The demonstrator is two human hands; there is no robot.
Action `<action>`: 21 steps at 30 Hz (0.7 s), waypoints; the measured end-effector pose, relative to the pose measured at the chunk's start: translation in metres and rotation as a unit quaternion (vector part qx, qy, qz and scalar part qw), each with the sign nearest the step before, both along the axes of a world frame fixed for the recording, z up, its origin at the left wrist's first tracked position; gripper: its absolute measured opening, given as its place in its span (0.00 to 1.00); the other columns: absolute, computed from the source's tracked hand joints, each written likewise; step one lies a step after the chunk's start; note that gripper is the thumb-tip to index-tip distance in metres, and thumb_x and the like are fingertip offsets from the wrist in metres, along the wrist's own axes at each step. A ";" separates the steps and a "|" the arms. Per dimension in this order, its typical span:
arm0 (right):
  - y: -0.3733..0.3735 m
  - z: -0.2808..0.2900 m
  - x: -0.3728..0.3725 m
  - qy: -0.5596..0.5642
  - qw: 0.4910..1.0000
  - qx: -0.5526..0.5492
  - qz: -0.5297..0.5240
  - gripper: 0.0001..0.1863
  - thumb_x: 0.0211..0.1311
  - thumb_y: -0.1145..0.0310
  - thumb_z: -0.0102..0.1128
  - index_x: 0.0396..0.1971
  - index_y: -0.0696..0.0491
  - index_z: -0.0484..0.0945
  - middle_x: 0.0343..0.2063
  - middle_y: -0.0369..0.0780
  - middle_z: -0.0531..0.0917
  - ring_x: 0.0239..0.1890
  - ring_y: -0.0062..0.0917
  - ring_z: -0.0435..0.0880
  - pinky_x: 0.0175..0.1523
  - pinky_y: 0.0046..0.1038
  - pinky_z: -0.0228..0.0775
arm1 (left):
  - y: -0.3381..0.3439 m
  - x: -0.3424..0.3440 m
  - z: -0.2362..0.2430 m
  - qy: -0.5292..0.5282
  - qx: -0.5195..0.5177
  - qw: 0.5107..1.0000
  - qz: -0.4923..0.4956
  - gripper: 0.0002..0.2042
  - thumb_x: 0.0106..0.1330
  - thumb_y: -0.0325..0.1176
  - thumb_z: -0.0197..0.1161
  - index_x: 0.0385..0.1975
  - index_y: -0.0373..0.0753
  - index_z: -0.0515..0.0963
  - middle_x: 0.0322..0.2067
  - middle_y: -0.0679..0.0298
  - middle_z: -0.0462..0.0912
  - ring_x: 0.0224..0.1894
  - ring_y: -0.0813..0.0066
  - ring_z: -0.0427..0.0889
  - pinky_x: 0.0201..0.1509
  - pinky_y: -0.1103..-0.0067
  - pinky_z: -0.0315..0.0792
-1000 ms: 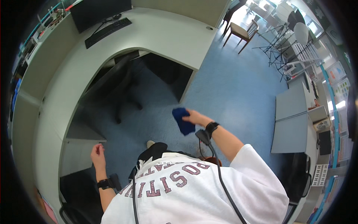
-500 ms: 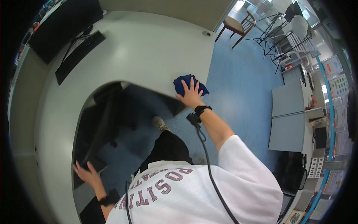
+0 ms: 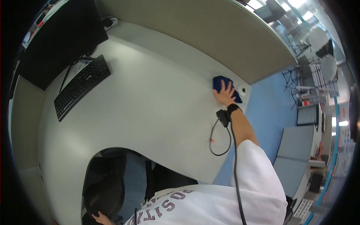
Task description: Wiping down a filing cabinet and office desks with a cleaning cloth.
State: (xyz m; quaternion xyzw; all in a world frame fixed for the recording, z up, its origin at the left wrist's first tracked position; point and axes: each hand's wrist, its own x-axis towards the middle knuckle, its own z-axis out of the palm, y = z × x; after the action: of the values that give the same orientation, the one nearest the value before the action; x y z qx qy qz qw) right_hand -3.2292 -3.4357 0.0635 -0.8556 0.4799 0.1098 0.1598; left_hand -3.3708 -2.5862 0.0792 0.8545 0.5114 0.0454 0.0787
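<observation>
My right hand (image 3: pixel 225 93) is spread open on a dark blue cloth (image 3: pixel 218 82), pressing it onto the pale desk top (image 3: pixel 150 93) near its far right corner, beside a round cable hole (image 3: pixel 243 90). A black device (image 3: pixel 223 117) with a looping cable is at that wrist. My left hand (image 3: pixel 103 218) is partly cut off at the lower edge, fingers apart at the black chair (image 3: pixel 103 180) under the desk's curved cutout; whether it touches the chair I cannot tell.
A black keyboard (image 3: pixel 81 87) and a monitor (image 3: pixel 60 37) stand on the desk's left. A beige partition (image 3: pixel 198 33) lines the back. Blue floor (image 3: pixel 264 105), grey cabinets (image 3: pixel 292 150), stands and white seats (image 3: pixel 322 71) are at the right.
My view has moved forward over the desk. The blue cloth went from the air onto the desk and farther toward the partition under my right hand. My left hand is lower in view.
</observation>
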 end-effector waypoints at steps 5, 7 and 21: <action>-0.014 0.006 0.111 -0.013 1.000 -0.007 -0.011 0.41 0.52 0.42 0.44 0.62 0.33 0.34 0.62 0.43 0.26 0.63 0.49 0.26 0.58 0.60 0.26 | 0.034 -0.033 -0.015 0.079 0.065 0.993 -0.061 0.24 0.55 0.35 0.51 0.55 0.48 0.63 0.54 0.46 0.60 0.54 0.45 0.58 0.58 0.62 0.54; -0.003 0.004 0.160 -0.015 1.000 -0.016 0.002 0.41 0.52 0.43 0.43 0.62 0.34 0.34 0.62 0.44 0.26 0.63 0.49 0.26 0.58 0.59 0.26 | 0.026 -0.036 -0.013 0.107 0.076 0.990 -0.057 0.21 0.56 0.33 0.48 0.52 0.44 0.66 0.54 0.50 0.62 0.53 0.48 0.62 0.58 0.62 0.53; 0.158 0.017 0.352 -0.069 0.946 0.026 0.317 0.31 0.56 0.51 0.43 0.60 0.30 0.45 0.63 0.39 0.30 0.64 0.45 0.26 0.59 0.57 0.24 | 0.041 -0.081 0.003 0.028 0.055 0.997 -0.040 0.17 0.57 0.35 0.51 0.46 0.39 0.71 0.50 0.49 0.65 0.54 0.49 0.59 0.59 0.61 0.51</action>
State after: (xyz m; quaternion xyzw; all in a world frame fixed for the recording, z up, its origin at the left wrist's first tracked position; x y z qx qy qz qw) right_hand -2.8771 -3.2774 0.0800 -0.9645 0.1691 0.1078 0.1717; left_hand -3.4518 -2.5457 0.0821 0.8782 0.4758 0.0461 0.0191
